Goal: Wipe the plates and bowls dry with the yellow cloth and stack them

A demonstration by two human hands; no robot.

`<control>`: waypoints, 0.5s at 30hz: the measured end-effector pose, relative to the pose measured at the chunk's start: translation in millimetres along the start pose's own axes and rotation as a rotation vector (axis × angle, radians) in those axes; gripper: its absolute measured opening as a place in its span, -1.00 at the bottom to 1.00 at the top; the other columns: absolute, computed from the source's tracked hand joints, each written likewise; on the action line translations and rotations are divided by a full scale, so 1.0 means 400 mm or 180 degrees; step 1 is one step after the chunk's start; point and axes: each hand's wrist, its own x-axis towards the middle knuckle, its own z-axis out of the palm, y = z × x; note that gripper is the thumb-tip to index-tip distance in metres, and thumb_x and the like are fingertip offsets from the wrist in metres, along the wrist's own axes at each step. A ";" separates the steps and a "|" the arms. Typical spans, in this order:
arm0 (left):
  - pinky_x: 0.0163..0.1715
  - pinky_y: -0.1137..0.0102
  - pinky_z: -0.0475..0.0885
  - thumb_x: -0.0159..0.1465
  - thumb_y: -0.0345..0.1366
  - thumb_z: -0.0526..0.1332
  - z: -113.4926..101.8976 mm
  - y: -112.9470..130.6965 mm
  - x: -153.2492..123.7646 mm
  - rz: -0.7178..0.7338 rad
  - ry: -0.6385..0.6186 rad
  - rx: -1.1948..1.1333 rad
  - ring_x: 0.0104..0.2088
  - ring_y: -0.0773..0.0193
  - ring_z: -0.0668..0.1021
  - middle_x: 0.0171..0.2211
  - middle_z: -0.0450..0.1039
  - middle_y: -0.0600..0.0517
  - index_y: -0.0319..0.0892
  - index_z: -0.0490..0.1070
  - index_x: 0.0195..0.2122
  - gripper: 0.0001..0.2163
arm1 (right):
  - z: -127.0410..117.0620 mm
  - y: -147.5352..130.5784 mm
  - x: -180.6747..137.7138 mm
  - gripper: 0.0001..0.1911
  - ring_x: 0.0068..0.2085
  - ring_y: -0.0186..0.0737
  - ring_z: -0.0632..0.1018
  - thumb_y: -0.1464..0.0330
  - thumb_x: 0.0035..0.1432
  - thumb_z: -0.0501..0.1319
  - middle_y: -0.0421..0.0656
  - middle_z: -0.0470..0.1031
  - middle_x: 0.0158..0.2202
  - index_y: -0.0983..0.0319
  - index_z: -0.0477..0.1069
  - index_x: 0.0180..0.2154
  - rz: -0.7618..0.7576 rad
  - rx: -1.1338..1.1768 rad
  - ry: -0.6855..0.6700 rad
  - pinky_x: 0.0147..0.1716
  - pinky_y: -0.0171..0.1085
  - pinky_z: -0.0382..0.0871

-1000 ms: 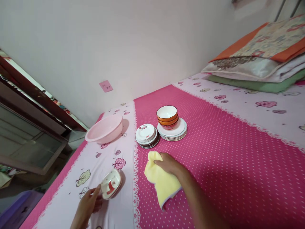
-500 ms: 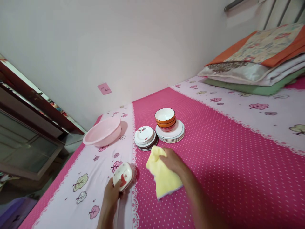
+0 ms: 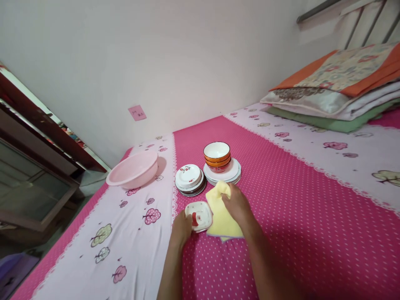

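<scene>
A small squarish white dish (image 3: pixel 202 213) with a red figure inside is gripped at its left rim by my left hand (image 3: pixel 181 227). My right hand (image 3: pixel 236 203) pinches the top of a yellow cloth (image 3: pixel 222 218), which hangs down just right of the dish. Past both hands sits a stack of small plates (image 3: pixel 189 176), the top one white with red flowers. To its right, a stack of larger plates (image 3: pixel 233 170) carries several nested bowls (image 3: pixel 218 153), orange outside and white within.
A pink plastic basin (image 3: pixel 134 171) rests on the patterned bedsheet (image 3: pixel 300 216) at the left, close to the wall. Folded bedding and pillows (image 3: pixel 331 91) are piled at the far right. Beyond the bed's left edge stands a glass-panelled cabinet (image 3: pixel 28 179).
My left hand has carried the dish rightwards, from the pale stripe to the pink part of the sheet beside the cloth. My right hand has shifted the cloth slightly right and away from me.
</scene>
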 end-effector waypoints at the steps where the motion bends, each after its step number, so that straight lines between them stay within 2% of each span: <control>1: -0.24 0.24 0.38 0.17 -0.39 0.27 -0.004 0.005 0.001 0.0015 0.0090 0.0104 -0.31 -0.01 0.60 -0.47 0.53 -0.10 -0.11 0.43 -0.47 -0.91 | 0.000 -0.002 -0.002 -0.54 0.12 0.06 0.58 0.41 0.28 0.21 0.13 0.56 0.15 0.31 0.39 0.20 0.0007 -0.0013 0.0008 0.04 -0.20 0.36; 4: -0.14 0.20 0.33 0.20 -0.37 0.27 -0.011 0.021 -0.001 0.0052 0.0265 0.0240 -0.22 -0.08 0.59 -0.42 0.53 -0.14 -0.09 0.41 -0.50 -0.86 | -0.006 -0.003 -0.010 -0.53 0.11 0.07 0.59 0.37 0.31 0.22 0.15 0.56 0.15 0.33 0.38 0.21 0.0050 -0.0080 0.0007 0.03 -0.20 0.36; 8: -0.12 0.22 0.31 0.20 -0.34 0.31 -0.027 0.047 -0.016 0.0142 0.0450 -0.0029 -0.19 -0.05 0.56 -0.36 0.53 -0.10 -0.07 0.51 -0.41 -0.95 | -0.017 0.003 -0.015 -0.57 0.07 0.08 0.61 0.33 0.30 0.24 0.14 0.59 0.09 0.31 0.43 0.16 0.0074 -0.0149 -0.0122 -0.03 -0.20 0.37; 12: -0.28 0.31 0.31 0.19 -0.29 0.31 -0.048 0.077 -0.023 0.0077 0.0564 -0.0739 -0.32 0.08 0.51 -0.44 0.49 0.02 -0.06 0.57 -0.29 -0.92 | -0.017 0.003 -0.016 -0.64 -0.01 0.04 0.64 0.36 0.30 0.19 0.11 0.62 0.02 0.28 0.49 0.10 0.0118 -0.0300 -0.0189 -0.13 -0.21 0.37; 15: -0.43 0.37 0.33 0.22 -0.21 0.24 -0.051 0.098 -0.017 -0.0179 0.0655 -0.1612 -0.43 0.19 0.50 -0.47 0.48 0.07 -0.09 0.51 -0.22 -0.85 | -0.011 0.001 -0.020 -0.66 0.00 0.01 0.63 0.40 0.32 0.15 0.09 0.61 0.03 0.26 0.50 0.09 0.0071 -0.0411 -0.0212 -0.10 -0.23 0.36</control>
